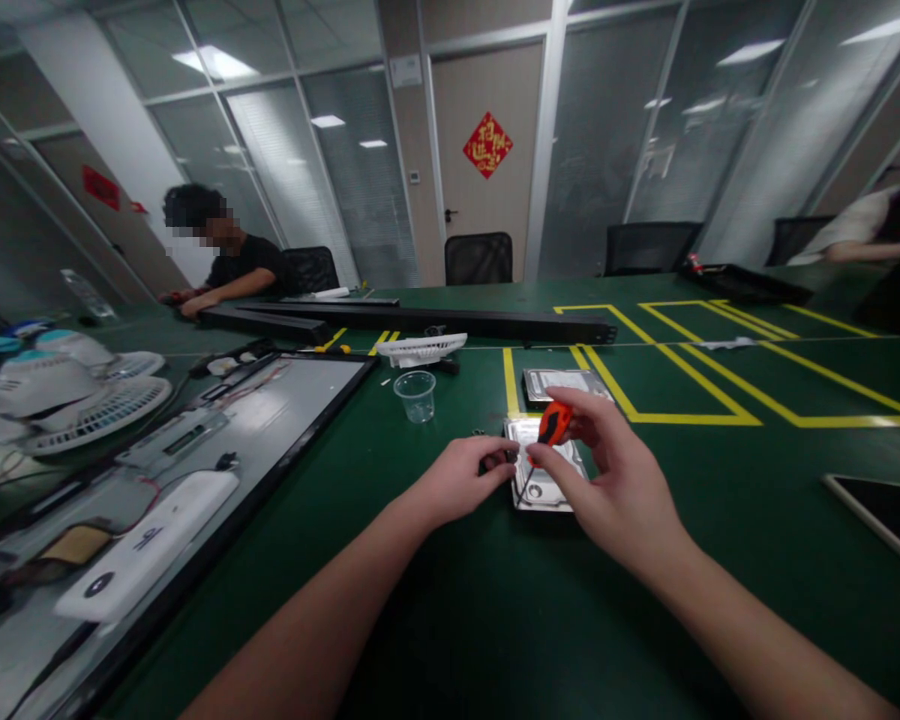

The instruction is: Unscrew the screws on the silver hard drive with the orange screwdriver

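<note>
1. The right hand (615,475) grips one orange-and-black screwdriver (556,422) with a fat handle and a thin, straight rod.
2. The rod points down at a flat, shiny silver metal hard drive (549,492), shaped like a box, lying on the smooth green counter (450,610).
3. The left hand (465,475) has bent fingers at this drive's left edge; I cannot tell if they pinch anything.
4. There are two drives; the second silver hard drive (566,380) lies just behind the first.
5. One round, clear plastic cup (418,398) stands to their left.
</note>
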`<state>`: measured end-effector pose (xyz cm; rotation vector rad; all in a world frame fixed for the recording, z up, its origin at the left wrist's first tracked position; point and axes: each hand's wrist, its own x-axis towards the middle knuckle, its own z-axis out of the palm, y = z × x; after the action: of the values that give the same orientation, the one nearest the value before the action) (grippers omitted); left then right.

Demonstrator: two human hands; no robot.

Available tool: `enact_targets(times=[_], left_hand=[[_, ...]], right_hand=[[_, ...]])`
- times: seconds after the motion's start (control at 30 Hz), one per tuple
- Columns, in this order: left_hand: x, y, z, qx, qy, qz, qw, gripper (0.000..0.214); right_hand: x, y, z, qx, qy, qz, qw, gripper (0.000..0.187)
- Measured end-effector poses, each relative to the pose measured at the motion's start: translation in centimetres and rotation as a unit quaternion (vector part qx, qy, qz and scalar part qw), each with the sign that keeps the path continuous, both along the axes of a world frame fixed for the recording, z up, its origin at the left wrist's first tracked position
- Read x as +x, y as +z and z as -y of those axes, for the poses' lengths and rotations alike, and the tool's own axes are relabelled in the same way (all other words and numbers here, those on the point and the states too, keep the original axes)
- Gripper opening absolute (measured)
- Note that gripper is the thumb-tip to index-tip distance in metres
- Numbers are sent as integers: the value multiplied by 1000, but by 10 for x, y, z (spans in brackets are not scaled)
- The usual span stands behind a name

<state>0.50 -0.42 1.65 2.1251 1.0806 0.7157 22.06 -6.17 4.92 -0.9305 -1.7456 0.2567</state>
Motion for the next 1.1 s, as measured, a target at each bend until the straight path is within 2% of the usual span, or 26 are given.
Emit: enact_targets(times=[0.23,0.43,0.5,0.6,0.7,0.9,1.1], left_hand=[[0,-2,-1,-7,2,-3,1000,37],[0,-1,0,-5,1,5,1000,29],[1,0,0,-11,5,3,1000,30],[0,-1,0,-15,10,2,1000,33],[0,-2,-1,-18,8,6,1000,37],[0,-1,-1,-6,0,6,1000,30],[1,-2,-1,-10,6,1,1000,31]], right_hand=[[0,-1,3,-19,41,-12,999,54],[0,0,0,16,3,16,1000,44],[-1,-1,0,8,-3,1,1000,48],[-2,-4,0,-20,26,-50,998,55],[-2,-4,2,-19,51,-57,997,49],[0,1,1,19,12,16,1000,48],[0,-3,1,0,7,-6,1000,51]])
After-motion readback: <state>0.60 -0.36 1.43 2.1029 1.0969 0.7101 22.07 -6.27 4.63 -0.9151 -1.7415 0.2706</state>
